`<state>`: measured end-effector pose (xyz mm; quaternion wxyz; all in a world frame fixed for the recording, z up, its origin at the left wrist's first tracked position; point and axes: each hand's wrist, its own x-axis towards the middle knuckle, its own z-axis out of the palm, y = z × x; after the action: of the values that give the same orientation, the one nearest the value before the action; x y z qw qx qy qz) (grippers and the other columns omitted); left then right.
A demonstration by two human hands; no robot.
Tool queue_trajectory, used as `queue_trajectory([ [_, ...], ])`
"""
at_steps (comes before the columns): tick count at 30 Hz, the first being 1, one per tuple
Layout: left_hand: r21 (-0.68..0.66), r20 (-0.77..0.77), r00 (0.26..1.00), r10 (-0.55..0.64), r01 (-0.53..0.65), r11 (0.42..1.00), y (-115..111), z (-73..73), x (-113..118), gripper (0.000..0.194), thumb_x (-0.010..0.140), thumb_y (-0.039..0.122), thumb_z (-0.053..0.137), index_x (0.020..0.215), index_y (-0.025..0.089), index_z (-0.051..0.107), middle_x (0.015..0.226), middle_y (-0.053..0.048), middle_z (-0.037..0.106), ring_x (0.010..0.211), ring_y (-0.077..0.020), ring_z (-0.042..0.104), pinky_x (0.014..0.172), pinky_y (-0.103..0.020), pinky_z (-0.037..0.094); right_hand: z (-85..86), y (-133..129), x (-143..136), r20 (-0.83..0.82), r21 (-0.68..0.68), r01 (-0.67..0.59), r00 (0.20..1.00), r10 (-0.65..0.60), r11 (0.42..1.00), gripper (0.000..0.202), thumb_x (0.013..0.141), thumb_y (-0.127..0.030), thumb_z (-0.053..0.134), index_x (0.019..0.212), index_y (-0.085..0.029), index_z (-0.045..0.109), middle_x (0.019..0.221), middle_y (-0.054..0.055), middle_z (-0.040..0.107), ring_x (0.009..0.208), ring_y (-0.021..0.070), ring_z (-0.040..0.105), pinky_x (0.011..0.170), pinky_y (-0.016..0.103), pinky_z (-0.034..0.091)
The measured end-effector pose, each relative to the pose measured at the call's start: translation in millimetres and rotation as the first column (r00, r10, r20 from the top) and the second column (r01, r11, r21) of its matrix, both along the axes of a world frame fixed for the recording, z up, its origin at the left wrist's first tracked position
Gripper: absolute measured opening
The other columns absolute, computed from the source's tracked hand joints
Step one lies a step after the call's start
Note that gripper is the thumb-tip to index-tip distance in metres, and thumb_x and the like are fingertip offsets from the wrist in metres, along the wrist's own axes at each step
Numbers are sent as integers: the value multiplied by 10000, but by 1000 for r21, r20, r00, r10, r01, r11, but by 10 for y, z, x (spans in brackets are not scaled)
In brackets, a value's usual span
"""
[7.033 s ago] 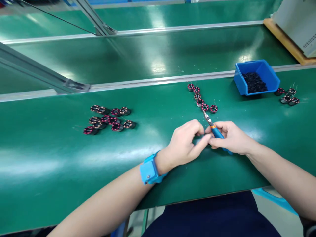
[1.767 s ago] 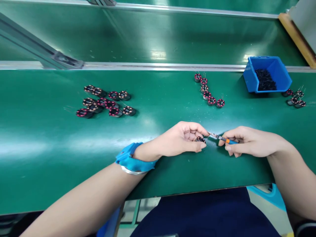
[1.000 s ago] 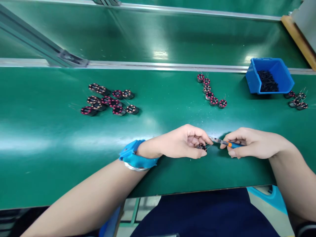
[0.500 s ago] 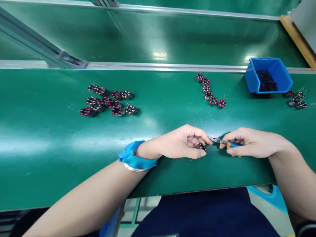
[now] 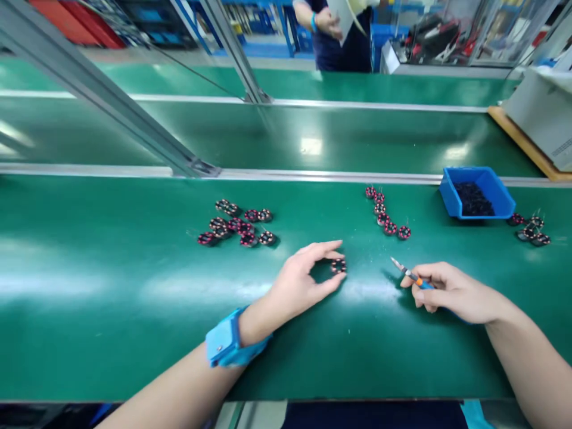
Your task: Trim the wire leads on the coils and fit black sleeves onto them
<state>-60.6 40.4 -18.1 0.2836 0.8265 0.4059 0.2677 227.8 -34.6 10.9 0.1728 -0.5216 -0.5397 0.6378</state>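
My left hand (image 5: 295, 280) has its thumb and fingertips around a small copper-wound motor stator (image 5: 338, 266), low over the green tabletop. The stator sits between thumb and a finger, while the index finger stretches out above it. A blue strap (image 5: 235, 339) circles my left wrist. In my right hand (image 5: 451, 292) are slim pliers (image 5: 409, 274) with orange and blue handles, their tip pointing up and left, apart from the stator. Beyond my left hand lies a group of several wound stators (image 5: 241, 226). Farther right, several more stators (image 5: 383, 218) form a slanting row.
A blue bin (image 5: 485, 211) of small black pieces stands at the back right, with several stators (image 5: 531, 229) beside it. A metal rail (image 5: 330, 176) runs along the bench's back, and a slanted post (image 5: 134, 119) rises at left. Across the bench stands another person (image 5: 339, 42).
The view has tilted up. My left hand has carried the stator left, away from the pliers, and its fingers have spread wider. My right hand still grips the pliers, which now point more upward.
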Motion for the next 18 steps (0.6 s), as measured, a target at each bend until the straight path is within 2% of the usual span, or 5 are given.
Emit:
queue_trajectory([
  [3, 297, -170, 955, 243, -185, 937, 127, -42, -300, 442, 789, 263, 628, 1209, 149, 553, 1072, -132, 704, 1071, -310, 625, 954, -507, 471, -4, -7, -54, 47, 61, -44, 998, 41, 997, 211, 850, -284, 547, 1009, -155, 601, 714, -19, 517, 614, 107, 448, 578, 236, 357],
  [6, 486, -137, 924, 358, -252, 837, 220, -49, -272, 509, 772, 275, 649, 1247, 145, 518, 1297, -184, 574, 1229, -350, 515, 1024, -542, 411, 20, -16, -121, 142, 131, -82, 988, 63, 988, 147, 843, -258, 543, 937, -163, 605, 660, -42, 445, 610, 106, 387, 576, 236, 314],
  [11, 156, 16, 984, 175, -175, 972, 648, -182, 421, 608, 743, 205, 669, 1306, 133, 450, 1324, -179, 528, 1248, -331, 492, 1079, -528, 374, -30, -40, -200, 144, 220, -75, 989, 44, 973, 103, 815, -253, 558, 872, -173, 589, 674, -37, 458, 647, 117, 404, 589, 234, 312],
  [15, 121, 46, 995, 86, -91, 988, 1174, -222, 856, 644, 765, 249, 715, 1332, 117, 441, 1318, -178, 531, 1180, -325, 539, 1025, -512, 429, -117, -37, -201, 69, 191, -23, 998, 9, 981, 119, 814, -238, 533, 895, -171, 588, 688, -23, 515, 638, 119, 452, 579, 228, 341],
  [18, 114, 80, 997, -8, -1, 993, 1380, -214, 966, 391, 900, 317, 601, 1249, 156, 532, 1264, -114, 564, 1108, -258, 580, 938, -464, 501, -120, -36, -194, 50, 165, -22, 999, 14, 986, 133, 814, -227, 524, 916, -165, 585, 693, -21, 531, 630, 113, 461, 589, 233, 358],
])
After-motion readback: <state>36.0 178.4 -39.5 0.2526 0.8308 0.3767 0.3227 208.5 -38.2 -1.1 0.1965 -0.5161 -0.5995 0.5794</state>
